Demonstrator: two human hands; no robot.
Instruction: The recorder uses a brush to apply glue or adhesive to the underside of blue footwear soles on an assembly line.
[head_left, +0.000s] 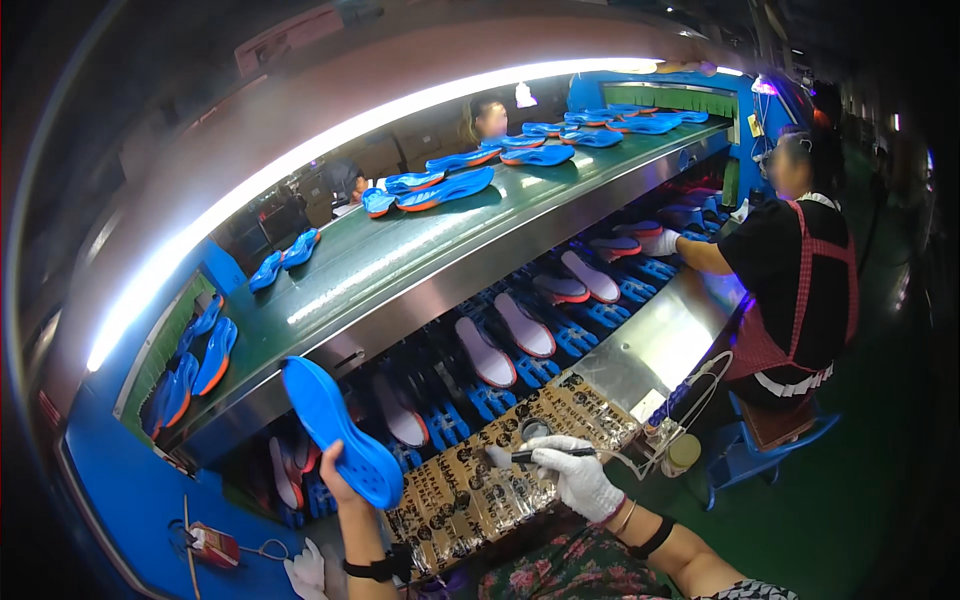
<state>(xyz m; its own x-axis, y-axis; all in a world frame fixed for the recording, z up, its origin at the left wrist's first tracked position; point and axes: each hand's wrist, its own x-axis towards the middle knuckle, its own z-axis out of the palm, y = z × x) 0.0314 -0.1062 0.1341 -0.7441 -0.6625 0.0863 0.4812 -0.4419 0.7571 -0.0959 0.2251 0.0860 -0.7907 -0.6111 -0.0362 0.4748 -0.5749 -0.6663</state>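
Note:
My bare left hand [342,480] is closed round the edge of a blue shoe sole [330,405], held up and tilted with its smooth, hollowed face toward me and small holes at its lower end. In a white glove, my right hand [582,482] grips a brush [530,456] by its dark handle. The pale bristle end points left, over a bench top [460,505] covered in printed brown tape. Just beyond the brush stands a small round cup [535,430]; what it holds cannot be made out. Sole and brush are apart.
Ahead runs a green conveyor belt [350,270] carrying several blue soles with orange edges. Below it, a lower rack [470,400] holds pale-topped shoe parts and blue soles. At right, a co-worker [800,260] sits on a blue chair [765,450]. A white glove [308,572] lies lower left.

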